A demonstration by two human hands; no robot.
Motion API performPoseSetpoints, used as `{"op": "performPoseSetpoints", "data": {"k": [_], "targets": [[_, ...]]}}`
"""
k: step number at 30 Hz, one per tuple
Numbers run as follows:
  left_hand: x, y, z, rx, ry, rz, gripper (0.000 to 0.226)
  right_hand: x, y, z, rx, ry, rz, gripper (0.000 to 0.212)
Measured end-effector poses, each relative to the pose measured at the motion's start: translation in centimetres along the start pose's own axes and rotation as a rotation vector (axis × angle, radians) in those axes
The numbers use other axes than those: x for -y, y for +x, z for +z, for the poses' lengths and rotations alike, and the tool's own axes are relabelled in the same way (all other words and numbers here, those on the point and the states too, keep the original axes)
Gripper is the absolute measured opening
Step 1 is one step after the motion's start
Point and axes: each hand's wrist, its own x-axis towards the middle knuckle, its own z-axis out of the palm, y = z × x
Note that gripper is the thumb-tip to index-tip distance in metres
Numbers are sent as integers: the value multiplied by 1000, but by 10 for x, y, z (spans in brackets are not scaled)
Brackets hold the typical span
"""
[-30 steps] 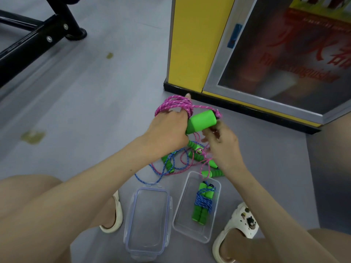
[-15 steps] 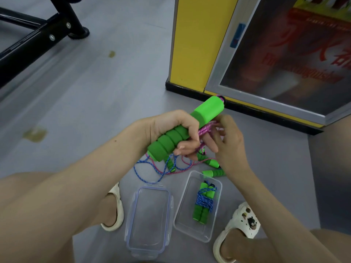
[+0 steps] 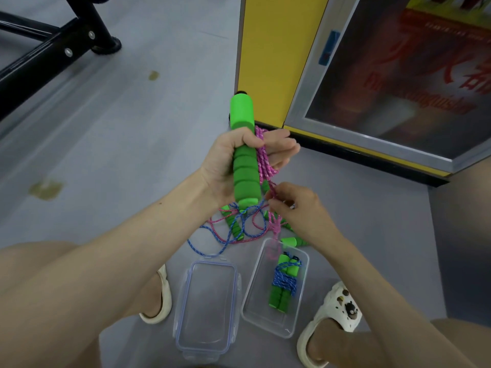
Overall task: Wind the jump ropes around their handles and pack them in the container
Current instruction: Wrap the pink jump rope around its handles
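Left hand (image 3: 225, 166) gripping green ribbed foam handle (image 3: 245, 168) upright above floor (image 3: 132, 128), pink braided rope (image 3: 261, 158) loops lying against fingers (image 3: 281, 148). Right hand (image 3: 300, 208) pinching strand just below. Judged: foam light, squashy, grippy; rope limp, tangling readily. Holding mid-handle, tensioning strand advisable.

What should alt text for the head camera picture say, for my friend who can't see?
The left hand holds a green handle upright, pink rope looped beside it; the right hand pinches that rope lower down. Below, on the floor, are tangled ropes, a lid and a clear container holding one wound blue rope.
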Motion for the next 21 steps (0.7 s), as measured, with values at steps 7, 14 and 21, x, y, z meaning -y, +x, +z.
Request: {"op": "performPoseSetpoints", "data": {"k": [7,14,21], "targets": [[3,9,-7,-170,453,128,34,-1,0,-1,-111,-236,-13,10],[7,7,-20,-200,1728,247,50,7,1,-8,-243,-310,-30,16],[8,6,-20,-148,1817,-186,33,10,-1,-12,-417,-78,-84,11]]}}
